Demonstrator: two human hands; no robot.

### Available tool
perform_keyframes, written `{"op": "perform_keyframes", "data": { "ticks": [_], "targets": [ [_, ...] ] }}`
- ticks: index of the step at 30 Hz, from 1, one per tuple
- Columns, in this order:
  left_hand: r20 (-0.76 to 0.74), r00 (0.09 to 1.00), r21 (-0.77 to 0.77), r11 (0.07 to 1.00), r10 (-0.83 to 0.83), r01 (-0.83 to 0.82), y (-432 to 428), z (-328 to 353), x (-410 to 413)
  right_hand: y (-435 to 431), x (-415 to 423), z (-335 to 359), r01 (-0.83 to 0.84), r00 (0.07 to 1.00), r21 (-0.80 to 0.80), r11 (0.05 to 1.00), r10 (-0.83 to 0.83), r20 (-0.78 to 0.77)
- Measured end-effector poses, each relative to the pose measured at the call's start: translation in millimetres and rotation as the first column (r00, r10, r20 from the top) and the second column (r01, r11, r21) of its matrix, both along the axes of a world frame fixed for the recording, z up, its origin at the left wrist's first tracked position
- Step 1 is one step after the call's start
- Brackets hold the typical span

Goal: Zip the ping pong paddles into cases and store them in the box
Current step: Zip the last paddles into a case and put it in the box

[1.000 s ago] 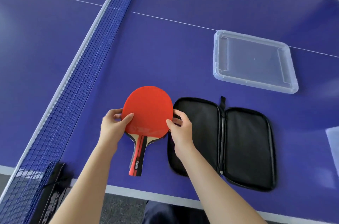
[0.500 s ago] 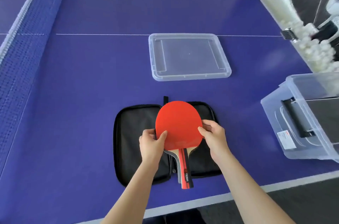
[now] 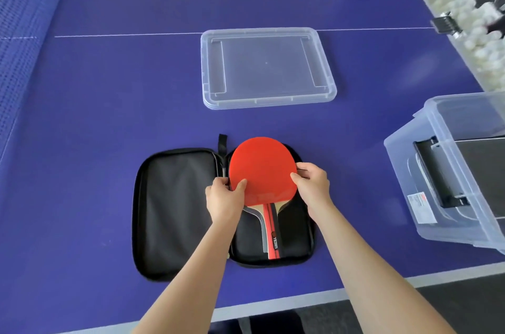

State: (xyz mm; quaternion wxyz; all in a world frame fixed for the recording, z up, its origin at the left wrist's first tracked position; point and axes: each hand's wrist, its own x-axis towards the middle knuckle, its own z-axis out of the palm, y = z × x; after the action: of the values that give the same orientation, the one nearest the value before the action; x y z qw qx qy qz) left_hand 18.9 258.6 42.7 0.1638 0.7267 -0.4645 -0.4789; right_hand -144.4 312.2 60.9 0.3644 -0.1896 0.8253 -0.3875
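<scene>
A black zip case [image 3: 175, 210] lies open flat on the purple table, both halves facing up. A red-faced paddle [image 3: 262, 167] rests over the case's right half, handle pointing toward me; a second paddle's edge shows just beneath it. My left hand [image 3: 224, 199] pinches the blade's left edge. My right hand [image 3: 311, 186] pinches its right edge. A clear plastic box [image 3: 410, 186] stands at the right with a dark case-like thing inside.
The clear box lid [image 3: 267, 98] lies flat beyond the case. The blue net [image 3: 19, 60] runs along the left. A trough of white balls [image 3: 470, 41] lines the table's far right edge. The table's near edge [image 3: 273, 303] is close to me.
Both hands carried the paddles rightward from the bare table, across the case, and set them over its right half. The view turned right, bringing the box in.
</scene>
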Motion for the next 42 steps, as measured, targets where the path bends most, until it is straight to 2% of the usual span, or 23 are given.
{"op": "perform_keyframes", "data": {
  "ticks": [12, 17, 20, 23, 25, 28, 30, 32, 35, 38, 42],
  "targets": [
    [0.089, 0.995, -0.064, 0.997, -0.034, 0.040, 6.1, 3.0, -2.5, 5.8, 1.0, -20.3, -0.091, 0.983, 0.035, 0.995, 0.096, -0.159],
    [0.042, 0.996, -0.087, 0.993, -0.077, 0.080, 7.9, 8.8, 4.6, 14.0, 4.9, -20.6, -0.090, 0.983, 0.003, 0.996, 0.089, -0.161],
    [0.047, 0.998, -0.173, 0.984, -0.029, 0.037, 10.9, 15.3, 25.6, 28.4, 6.7, -16.4, -0.039, 0.993, -0.033, 0.999, 0.035, -0.112],
    [0.174, 0.982, -0.315, 0.949, 0.071, -0.013, 14.9, 10.7, 69.6, 48.4, 6.6, -13.7, 0.001, 0.997, -0.041, 0.999, -0.004, -0.075],
    [0.299, 0.944, -0.339, 0.940, 0.138, -0.030, 17.0, 6.0, 101.6, 59.7, 6.6, -13.5, 0.004, 0.997, -0.043, 0.999, -0.008, -0.078],
    [0.417, 0.890, -0.259, 0.963, 0.184, -0.077, 23.7, 0.8, 142.3, 70.5, 9.9, -13.1, -0.036, 0.995, -0.049, 0.998, 0.031, -0.099],
    [0.440, 0.880, -0.173, 0.979, 0.179, -0.112, 29.9, -5.0, 163.2, 75.2, 13.2, -13.7, -0.078, 0.991, -0.036, 0.996, 0.073, -0.108],
    [0.420, 0.892, -0.116, 0.985, 0.166, -0.129, 36.3, -10.5, 178.5, 80.1, 17.1, -15.4, -0.099, 0.990, -0.024, 0.995, 0.096, -0.104],
    [0.357, 0.927, -0.141, 0.987, 0.118, -0.072, 41.6, -10.3, 187.8, 85.7, 21.6, -15.5, -0.090, 0.992, -0.028, 0.996, 0.087, -0.096],
    [0.162, 0.976, -0.192, 0.975, 0.148, -0.116, 46.9, 2.6, 184.2, 88.1, 23.5, -12.9, -0.082, 0.993, -0.040, 0.996, 0.078, -0.091],
    [-0.110, 0.976, -0.200, 0.957, 0.190, -0.209, 63.9, 28.0, 175.6, 85.6, 28.6, -2.7, -0.089, 0.992, -0.068, 0.994, 0.082, -0.098]
  ]
}}
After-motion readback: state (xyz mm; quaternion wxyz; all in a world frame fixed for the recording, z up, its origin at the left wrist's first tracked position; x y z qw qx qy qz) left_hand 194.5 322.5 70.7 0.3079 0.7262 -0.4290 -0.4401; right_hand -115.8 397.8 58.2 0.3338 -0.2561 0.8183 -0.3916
